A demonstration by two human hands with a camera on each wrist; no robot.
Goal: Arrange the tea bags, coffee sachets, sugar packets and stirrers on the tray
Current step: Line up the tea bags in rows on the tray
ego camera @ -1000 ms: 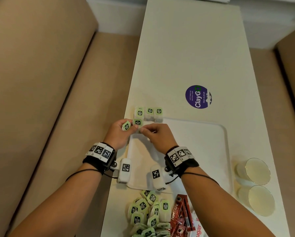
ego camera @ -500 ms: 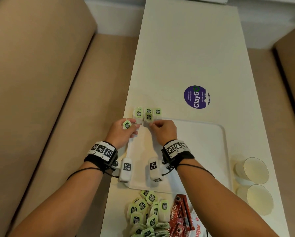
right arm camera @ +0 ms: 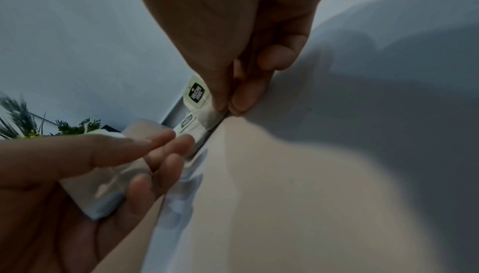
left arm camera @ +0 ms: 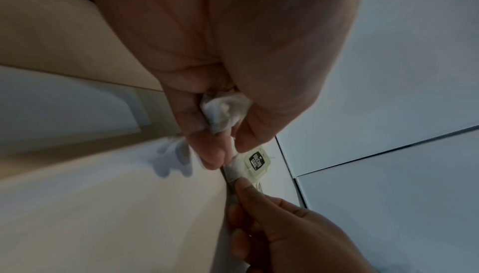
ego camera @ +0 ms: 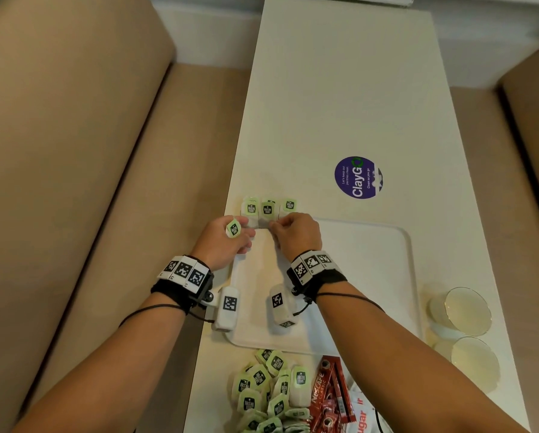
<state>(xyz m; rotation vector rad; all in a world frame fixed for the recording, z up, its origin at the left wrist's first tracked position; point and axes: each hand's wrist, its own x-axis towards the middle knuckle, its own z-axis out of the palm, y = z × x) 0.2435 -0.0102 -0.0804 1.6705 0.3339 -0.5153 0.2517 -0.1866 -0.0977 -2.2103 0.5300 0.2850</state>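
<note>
We look down on a long cream table (ego camera: 340, 98) running away from the hands, its top smooth and evenly lit. To the left of the hands a beige upholstered bench (ego camera: 84, 189) lines the table — a tall padded back, then a flat seat tucked against the table's edge. A matching bench (ego camera: 530, 126) sits to the right. Beyond the hands, a round purple sticker (ego camera: 358, 177) reading "ClayGo" lies flat on the tabletop. Past the far end we see a pale wall (ego camera: 205, 35). In the right wrist view green foliage (right arm camera: 23, 122) shows off to the left — blurred, against a pale bluish surface.
</note>
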